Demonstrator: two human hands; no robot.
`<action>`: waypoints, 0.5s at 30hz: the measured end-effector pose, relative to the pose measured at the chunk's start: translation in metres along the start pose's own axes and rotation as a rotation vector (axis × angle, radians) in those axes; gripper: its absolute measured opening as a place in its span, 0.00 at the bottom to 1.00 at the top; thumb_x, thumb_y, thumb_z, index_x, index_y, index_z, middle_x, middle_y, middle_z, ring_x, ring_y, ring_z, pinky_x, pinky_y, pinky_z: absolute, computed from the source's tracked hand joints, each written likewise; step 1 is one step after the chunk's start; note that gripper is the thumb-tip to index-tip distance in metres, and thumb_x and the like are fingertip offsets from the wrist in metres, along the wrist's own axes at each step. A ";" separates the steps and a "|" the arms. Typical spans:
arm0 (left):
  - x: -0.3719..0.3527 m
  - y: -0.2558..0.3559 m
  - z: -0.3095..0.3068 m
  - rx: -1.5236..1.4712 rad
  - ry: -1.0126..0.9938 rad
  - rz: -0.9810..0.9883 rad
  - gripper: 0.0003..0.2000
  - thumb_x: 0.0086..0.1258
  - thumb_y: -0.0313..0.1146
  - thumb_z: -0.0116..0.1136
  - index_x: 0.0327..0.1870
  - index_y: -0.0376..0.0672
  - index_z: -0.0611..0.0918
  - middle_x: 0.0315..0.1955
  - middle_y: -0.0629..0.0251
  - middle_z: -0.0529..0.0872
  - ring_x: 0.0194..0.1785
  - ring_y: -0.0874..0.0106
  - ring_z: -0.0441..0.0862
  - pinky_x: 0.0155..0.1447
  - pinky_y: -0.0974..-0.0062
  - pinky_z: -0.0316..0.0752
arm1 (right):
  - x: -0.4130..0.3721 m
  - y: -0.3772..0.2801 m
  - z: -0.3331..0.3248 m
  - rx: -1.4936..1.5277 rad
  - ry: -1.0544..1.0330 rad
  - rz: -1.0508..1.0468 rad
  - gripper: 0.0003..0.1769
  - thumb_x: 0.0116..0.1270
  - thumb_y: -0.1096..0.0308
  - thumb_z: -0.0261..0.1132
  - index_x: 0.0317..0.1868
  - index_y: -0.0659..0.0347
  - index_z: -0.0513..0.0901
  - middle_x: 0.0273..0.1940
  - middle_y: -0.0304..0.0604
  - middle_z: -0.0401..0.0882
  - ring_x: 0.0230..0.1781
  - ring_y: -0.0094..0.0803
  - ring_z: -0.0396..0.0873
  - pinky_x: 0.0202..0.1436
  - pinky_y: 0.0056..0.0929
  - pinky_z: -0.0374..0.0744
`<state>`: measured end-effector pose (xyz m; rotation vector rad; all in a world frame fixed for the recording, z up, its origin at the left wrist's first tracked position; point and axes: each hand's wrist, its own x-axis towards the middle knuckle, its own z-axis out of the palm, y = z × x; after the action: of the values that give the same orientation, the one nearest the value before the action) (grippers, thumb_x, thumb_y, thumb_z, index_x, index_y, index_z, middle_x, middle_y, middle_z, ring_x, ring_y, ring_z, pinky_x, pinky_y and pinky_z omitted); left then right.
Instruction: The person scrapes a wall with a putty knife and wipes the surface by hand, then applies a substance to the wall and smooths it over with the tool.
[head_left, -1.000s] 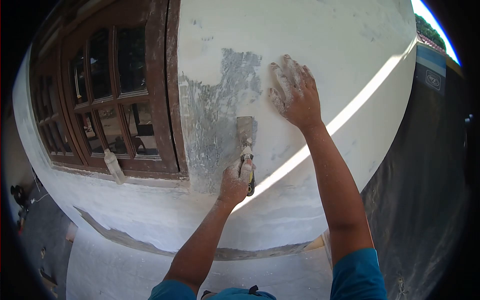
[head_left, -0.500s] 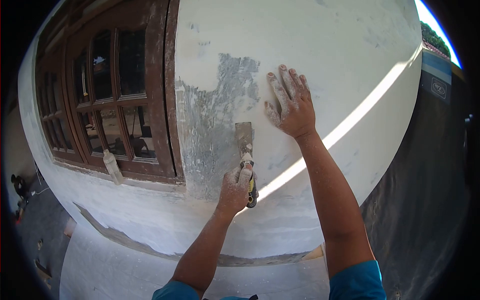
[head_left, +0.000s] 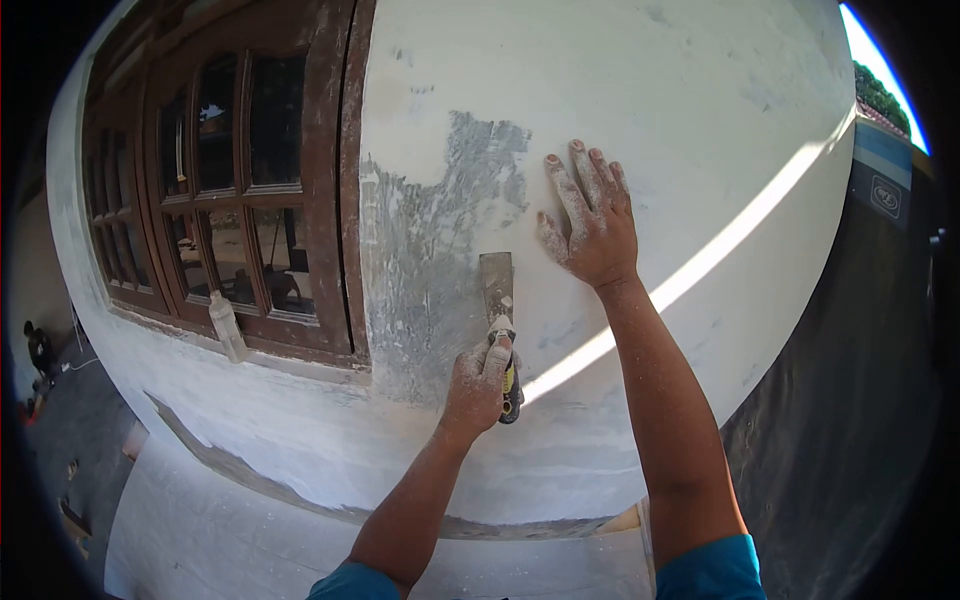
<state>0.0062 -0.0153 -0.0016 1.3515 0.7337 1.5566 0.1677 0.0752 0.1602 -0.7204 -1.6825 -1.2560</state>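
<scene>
My left hand (head_left: 478,385) is closed around the black and yellow handle of a putty knife (head_left: 496,285), its blade pointing up against the wall. The blade lies at the right edge of a rough grey scraped patch (head_left: 420,260), where the pale coating is gone. Higher and to the right, my right hand (head_left: 592,222) rests on the white wall (head_left: 690,130) with fingers spread. White dust coats both hands.
Left of the patch is a brown wooden window (head_left: 235,200) with glass panes. A clear bottle (head_left: 227,325) stands on its sill. A strip of sunlight crosses the wall at right. Below runs a pale ledge (head_left: 240,545), and a dark sheet (head_left: 840,400) hangs at right.
The view has shifted slightly, so the wall and window sit a little further right. Both hands stay near the same spots on the wall, with the putty knife still in my left hand.
</scene>
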 end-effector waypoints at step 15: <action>-0.001 0.001 0.006 -0.028 0.012 -0.011 0.21 0.80 0.47 0.51 0.32 0.37 0.79 0.18 0.65 0.76 0.17 0.73 0.79 0.24 0.74 0.73 | 0.001 0.000 0.001 0.014 0.013 -0.004 0.35 0.64 0.54 0.67 0.72 0.45 0.74 0.75 0.45 0.67 0.76 0.45 0.64 0.79 0.51 0.61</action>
<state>0.0115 -0.0178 0.0000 1.3164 0.7228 1.5622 0.1672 0.0766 0.1610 -0.6993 -1.6813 -1.2474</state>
